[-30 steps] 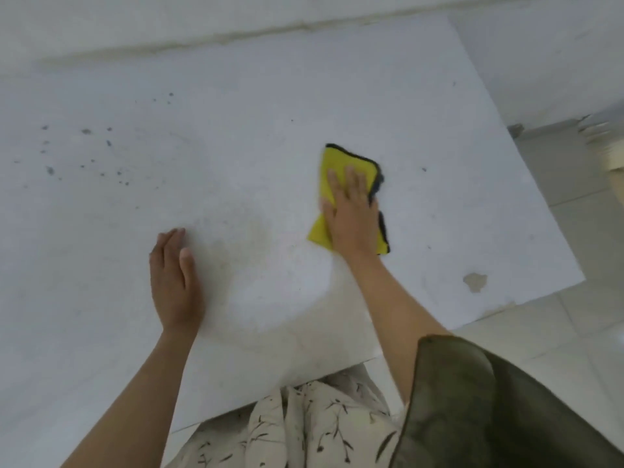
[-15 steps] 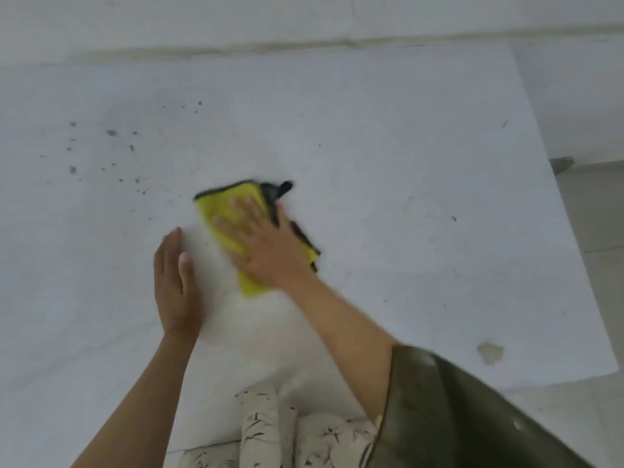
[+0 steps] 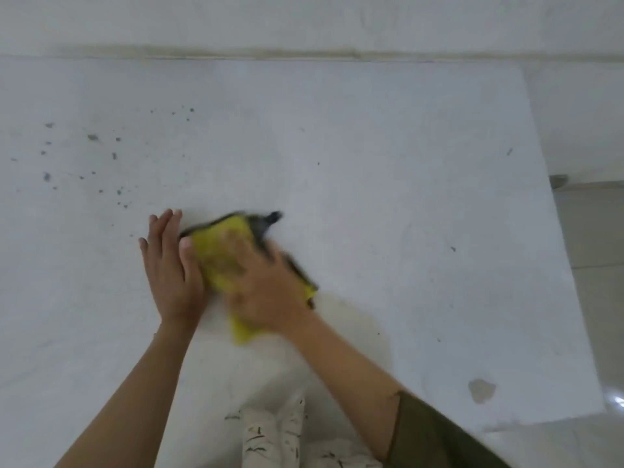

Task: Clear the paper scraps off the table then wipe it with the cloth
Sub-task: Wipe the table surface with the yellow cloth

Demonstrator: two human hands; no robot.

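Observation:
A yellow cloth (image 3: pixel 225 246) with a dark edge lies flat on the white table (image 3: pixel 388 184), near its middle. My right hand (image 3: pixel 266 292) presses down on the cloth with spread fingers and is blurred by motion. My left hand (image 3: pixel 170 265) rests flat on the table with its fingers together, its thumb side touching the cloth's left edge. No paper scraps show on the table.
Small dark specks (image 3: pixel 93 137) dot the table's far left part. A brownish chipped patch (image 3: pixel 481 390) sits near the front right corner. The table's right edge meets a tiled floor (image 3: pixel 594 251), and a wall runs along the far side.
My right hand has swept the cloth leftwards across the table until it meets my left hand. My left hand has stayed flat in nearly the same place.

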